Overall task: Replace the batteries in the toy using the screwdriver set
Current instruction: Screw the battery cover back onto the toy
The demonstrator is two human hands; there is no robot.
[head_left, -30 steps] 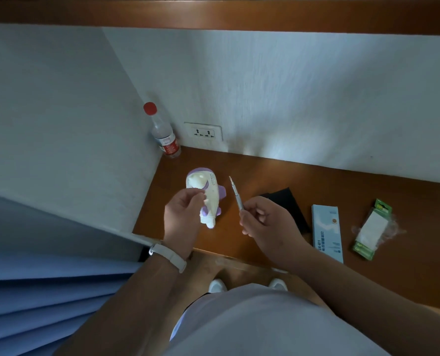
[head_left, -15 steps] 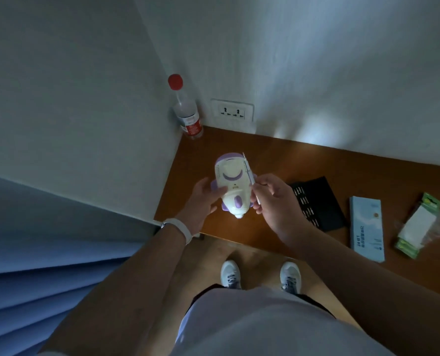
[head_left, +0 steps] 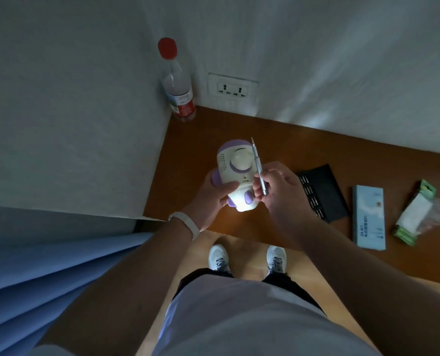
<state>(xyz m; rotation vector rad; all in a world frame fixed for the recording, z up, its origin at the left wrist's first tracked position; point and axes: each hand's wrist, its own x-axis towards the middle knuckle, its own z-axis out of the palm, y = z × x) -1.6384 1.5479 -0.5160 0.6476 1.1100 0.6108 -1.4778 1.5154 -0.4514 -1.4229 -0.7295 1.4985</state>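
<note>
Head view, dim light: above a brown wooden table (head_left: 291, 147), the left hand (head_left: 212, 196) grips a white and purple plastic toy (head_left: 235, 176) from its left side. The right hand (head_left: 278, 186) pinches a slim silver screwdriver (head_left: 258, 168), tip pointing up, against the toy's right edge, possibly touching it. A black bit tray (head_left: 325, 191) lies on the table to the right.

Dim white walls (head_left: 316, 60) (socketed) corner a brown desk (head_left: 368, 160).
</note>
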